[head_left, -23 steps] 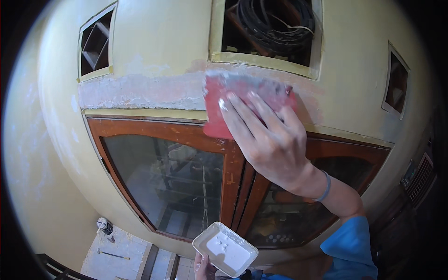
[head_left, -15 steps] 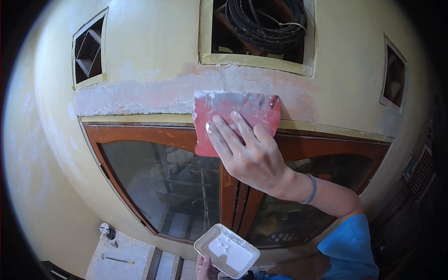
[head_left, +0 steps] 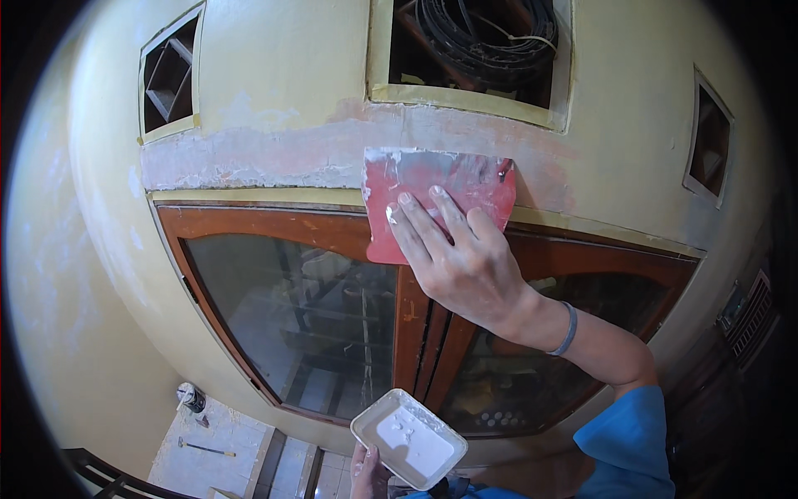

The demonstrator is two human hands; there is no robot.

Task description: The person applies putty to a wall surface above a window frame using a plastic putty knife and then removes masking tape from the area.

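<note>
My right hand (head_left: 472, 270) grips a wide red putty spreader (head_left: 386, 187), its fingers laid along the face and the thumb bent at the side. Whitish residue coats the spreader's upper part and my fingertips. The blade's top edge lies against the patched white-and-pink strip of wall (head_left: 249, 158) above the cabinet doors. Lower down, my left hand (head_left: 368, 472) holds a shallow off-white tray (head_left: 376, 417) by its near left side. White putty (head_left: 416, 449) covers the tray's bottom, with a few lumps in it.
Below the strip are wood-framed glass doors (head_left: 411, 324), edged above by masking tape (head_left: 274, 196). A coiled black hose (head_left: 490, 58) sits in the upper opening, with smaller openings on both sides. At lower left, a can (head_left: 191, 397) and a brush (head_left: 208, 449) rest on a spattered surface.
The spreader in my right hand has slid slightly right along the wall. My whole view has shifted a little. My left hand still holds the tray.
</note>
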